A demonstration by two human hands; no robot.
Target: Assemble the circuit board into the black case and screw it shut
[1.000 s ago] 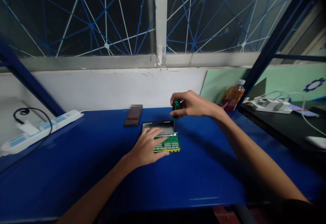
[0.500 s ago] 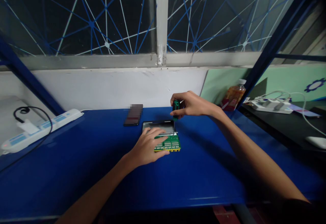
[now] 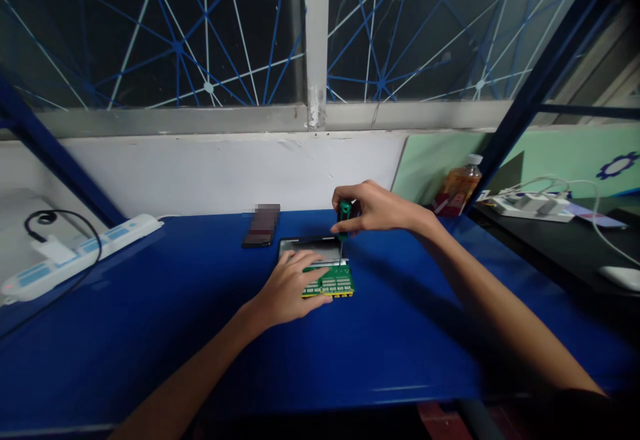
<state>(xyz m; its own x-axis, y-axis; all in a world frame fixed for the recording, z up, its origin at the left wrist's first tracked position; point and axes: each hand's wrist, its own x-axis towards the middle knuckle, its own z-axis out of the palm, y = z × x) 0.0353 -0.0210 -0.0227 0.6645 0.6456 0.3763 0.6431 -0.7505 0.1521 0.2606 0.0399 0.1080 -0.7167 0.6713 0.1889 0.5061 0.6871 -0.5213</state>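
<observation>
My right hand (image 3: 367, 207) is closed around the green handle of a screwdriver (image 3: 344, 212), which stands nearly upright. The screwdriver's thin shaft reaches down to the upper right part of a green circuit board (image 3: 333, 280). This board has rows of pale rectangles and a yellow near edge, and it sits in an opened device with a dark grey panel (image 3: 313, 248) at its far side. Spread across the device's left side, my left hand (image 3: 287, 288) lies with its fingers on the board and panel and its thumb along the near edge. It hides the left part of the board.
A dark phone (image 3: 262, 225) lies behind and left of the device on the blue table (image 3: 320, 360). At the left is a white power strip (image 3: 120, 233) with a black cable. A drink bottle (image 3: 460, 187) stands back right, near a white mouse (image 3: 620, 278).
My right hand has shifted its fingers on the screwdriver handle, which has turned and tilted slightly. The left hand and the device stay in place.
</observation>
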